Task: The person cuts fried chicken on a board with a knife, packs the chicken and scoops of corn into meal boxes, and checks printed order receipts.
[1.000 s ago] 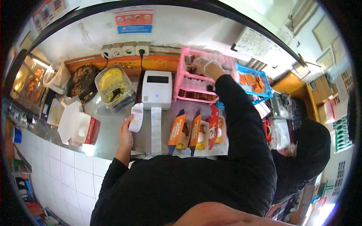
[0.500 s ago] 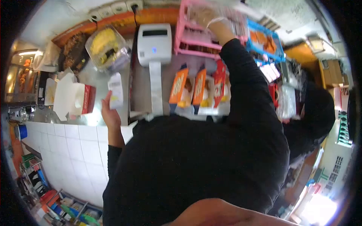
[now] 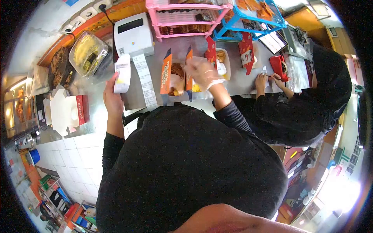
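My left hand [image 3: 112, 95] is closed on a white printed paper slip [image 3: 122, 73], held up just left of the label printer [image 3: 133, 35]. My right hand [image 3: 205, 74], in a clear plastic glove, hovers over the open orange food boxes; motion smears its fingers, so any grip is unclear. The near orange box [image 3: 166, 75] holds browned food and something yellow. A second orange box [image 3: 189, 62] is partly hidden behind my right hand. Right of it stand an open red box [image 3: 211, 52] with food in it and another red box [image 3: 245, 56].
A printed strip [image 3: 144, 79] hangs from the printer. Behind the boxes stand a pink rack [image 3: 186, 30] and a blue rack [image 3: 252, 27]. An open box [image 3: 81, 110] and a clear tub [image 3: 87, 54] sit at left. A co-worker's hands [image 3: 261, 82] work at right beside a tablet [image 3: 274, 42].
My right hand has come down from the pink rack to the orange boxes. My left hand still holds the slip. The view has shifted, showing more of the co-worker at right.
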Tool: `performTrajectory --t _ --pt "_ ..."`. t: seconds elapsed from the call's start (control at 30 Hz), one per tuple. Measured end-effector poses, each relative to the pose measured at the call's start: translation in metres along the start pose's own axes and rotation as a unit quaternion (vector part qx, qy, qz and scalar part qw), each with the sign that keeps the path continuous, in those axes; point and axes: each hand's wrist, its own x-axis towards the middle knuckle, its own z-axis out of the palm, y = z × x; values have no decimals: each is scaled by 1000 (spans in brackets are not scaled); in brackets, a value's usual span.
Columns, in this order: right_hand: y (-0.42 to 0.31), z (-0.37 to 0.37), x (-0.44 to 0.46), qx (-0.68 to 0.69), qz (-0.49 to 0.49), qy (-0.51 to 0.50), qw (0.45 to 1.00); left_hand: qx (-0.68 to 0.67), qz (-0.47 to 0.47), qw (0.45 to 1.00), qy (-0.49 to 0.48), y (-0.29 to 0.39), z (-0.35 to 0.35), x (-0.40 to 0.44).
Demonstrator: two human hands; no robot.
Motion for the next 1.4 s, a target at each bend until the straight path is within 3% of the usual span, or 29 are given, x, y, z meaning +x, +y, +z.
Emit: performTrajectory --t 0.03,0.07,0.13,0.2,0.27,0.3,0.33,0.37,0.4,0.47,0.53,0.57,0.6,0.7,0.73,0.77,0.8,0.83,0.87,0.93,0.97,1.03,1.07,1.13,1.2,1.3,1.33,1.37,1.4 --pt "5 -14 -3 95 48 8 994 125 60 990 -17 1 11 1" --pt "10 -16 -7 95 51 12 994 247 121 961 -33 2 25 3" --pt "21 -15 -13 166 23 64 984 206 78 975 -24 -6 53 9" --pt "25 -16 -18 183 1 73 980 160 132 970 -129 -17 81 10" --pt "25 -17 -24 216 -50 81 972 42 91 970 -223 -24 116 2" --pt "-17 -61 -36 191 74 44 978 14 61 963 -264 -31 133 -2" --pt "-21 -60 -41 193 77 45 977 -14 29 952 -305 -37 147 -7" --pt "-25 -56 -44 363 51 124 922 59 42 941 -332 -40 157 -13" --pt "-27 -55 -48 518 24 201 831 132 55 923 -358 -41 166 -18" --pt "-36 -67 -63 537 -6 229 812 164 99 889 -416 -35 178 -19" --pt "-15 -62 -78 505 -18 272 819 162 270 833 -456 -33 182 -13" --pt "2 -61 -87 464 -44 294 834 205 252 835 -444 -34 172 -2" --pt "20 -57 -99 421 3 313 851 194 201 875 -397 -30 171 -2" --pt "98 -16 -136 455 154 350 804 226 47 924 -306 -69 139 10" --pt "133 17 -149 475 218 370 768 228 40 922 -311 -68 145 3" --pt "146 41 -160 454 277 377 759 399 -21 850 -343 -63 155 -11" --pt "175 72 -176 342 353 297 819 554 -77 744 -365 -63 164 -21" --pt "184 93 -185 244 382 220 864 576 -34 718 -390 -79 161 -27" --pt "193 120 -189 245 376 203 870 578 -35 712 -397 -106 153 -26" --pt "172 128 -180 274 420 125 856 576 100 697 -415 -152 144 -15" --pt "163 130 -173 259 415 105 866 577 102 692 -421 -149 150 -13" --pt "152 139 -163 245 413 88 873 517 -129 747 -399 -134 165 -8" --pt "151 147 -159 262 399 79 875 518 -129 744 -402 -134 167 -2" --pt "150 159 -156 278 385 69 877 431 -185 810 -353 -134 167 14" --pt "152 167 -143 323 394 51 859 421 -206 817 -338 -131 170 20" --pt "145 161 -124 285 393 28 874 361 -223 839 -342 -131 162 17" --pt "141 156 -118 260 396 0 881 366 -234 828 -354 -133 158 17" --pt "182 188 -127 -85 118 -44 988 368 -237 806 -399 -138 152 19" --pt "192 202 -128 -24 238 -9 971 421 -237 751 -450 -113 154 11"
